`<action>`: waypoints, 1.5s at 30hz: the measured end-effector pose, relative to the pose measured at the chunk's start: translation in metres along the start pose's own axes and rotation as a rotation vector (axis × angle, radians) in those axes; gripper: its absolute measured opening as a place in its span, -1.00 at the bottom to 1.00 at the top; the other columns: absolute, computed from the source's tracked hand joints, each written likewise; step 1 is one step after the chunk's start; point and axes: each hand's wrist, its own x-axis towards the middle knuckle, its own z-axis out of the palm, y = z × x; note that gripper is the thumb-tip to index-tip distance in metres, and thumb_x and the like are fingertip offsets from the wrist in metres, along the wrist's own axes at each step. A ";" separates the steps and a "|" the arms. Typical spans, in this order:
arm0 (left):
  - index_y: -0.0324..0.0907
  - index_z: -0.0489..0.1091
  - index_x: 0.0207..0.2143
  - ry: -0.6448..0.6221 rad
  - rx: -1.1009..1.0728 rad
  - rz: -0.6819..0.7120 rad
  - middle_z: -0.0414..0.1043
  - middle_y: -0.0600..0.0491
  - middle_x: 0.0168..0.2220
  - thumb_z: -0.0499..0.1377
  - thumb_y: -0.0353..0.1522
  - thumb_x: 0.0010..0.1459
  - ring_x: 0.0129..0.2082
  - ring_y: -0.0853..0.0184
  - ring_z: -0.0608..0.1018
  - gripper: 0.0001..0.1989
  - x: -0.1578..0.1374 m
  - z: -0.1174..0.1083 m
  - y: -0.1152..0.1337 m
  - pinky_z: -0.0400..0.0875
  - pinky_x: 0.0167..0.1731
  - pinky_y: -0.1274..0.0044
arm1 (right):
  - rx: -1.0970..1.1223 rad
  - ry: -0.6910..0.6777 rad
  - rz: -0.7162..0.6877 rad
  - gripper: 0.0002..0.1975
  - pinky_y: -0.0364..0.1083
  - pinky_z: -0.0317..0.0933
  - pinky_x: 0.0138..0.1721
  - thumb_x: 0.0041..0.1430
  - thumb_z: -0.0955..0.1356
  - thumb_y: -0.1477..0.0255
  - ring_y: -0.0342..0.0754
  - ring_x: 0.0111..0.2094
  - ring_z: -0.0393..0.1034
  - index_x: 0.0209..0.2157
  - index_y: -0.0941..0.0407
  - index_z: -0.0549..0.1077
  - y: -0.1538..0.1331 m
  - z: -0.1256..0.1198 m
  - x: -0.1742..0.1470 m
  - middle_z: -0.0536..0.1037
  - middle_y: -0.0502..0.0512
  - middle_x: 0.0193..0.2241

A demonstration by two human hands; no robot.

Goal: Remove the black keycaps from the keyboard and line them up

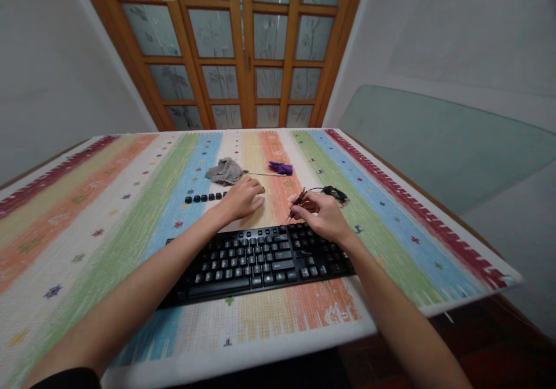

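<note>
A black keyboard (249,261) lies along the table's near side, with a dark gap in its right-hand part. Past its back edge, my left hand (245,197) rests low over the table, thumb apart from the fingers. A small black piece, apparently a keycap, shows at its fingertips. Loose black keycaps (204,198) form a row running toward that hand, which hides part of it. My right hand (324,214) is closed on a thin dark tool (299,197) with fine wire-like tips, held just above the keyboard's back edge.
A crumpled grey cloth (225,171) lies beyond my left hand, near a thin rod (267,173) and a purple bundle (281,168). To the right is a coiled black cable (334,193). A striped cloth (108,227) covers the table; wooden glazed doors (243,65) stand behind.
</note>
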 end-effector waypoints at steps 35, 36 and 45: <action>-0.19 0.32 0.10 -0.071 -0.204 -0.039 0.40 -0.10 0.11 0.04 -0.21 0.35 0.05 0.15 0.43 -0.63 -0.106 -0.013 0.073 0.29 0.08 0.26 | -0.038 0.031 0.070 -0.71 -0.06 0.48 -0.44 0.22 0.34 0.16 0.00 -0.50 0.56 -0.31 0.12 0.37 0.012 0.017 0.000 0.54 0.06 -0.51; -0.19 0.32 0.10 -0.069 -0.205 -0.040 0.39 -0.10 0.12 0.04 -0.21 0.35 0.06 0.15 0.43 -0.63 -0.106 -0.013 0.073 0.29 0.08 0.26 | -0.020 0.043 0.084 -0.70 -0.06 0.47 -0.46 0.21 0.34 0.14 0.00 -0.52 0.56 -0.32 0.11 0.36 0.014 0.017 0.001 0.54 0.05 -0.52; -0.16 0.32 0.11 -0.058 -0.199 -0.038 0.39 -0.08 0.12 0.03 -0.21 0.35 0.06 0.15 0.43 -0.64 -0.107 -0.011 0.072 0.29 0.09 0.25 | -0.066 -0.052 -0.031 -0.79 -0.08 0.45 -0.39 0.23 0.33 0.26 -0.04 -0.46 0.53 -0.28 0.13 0.39 0.003 0.014 -0.003 0.55 0.08 -0.45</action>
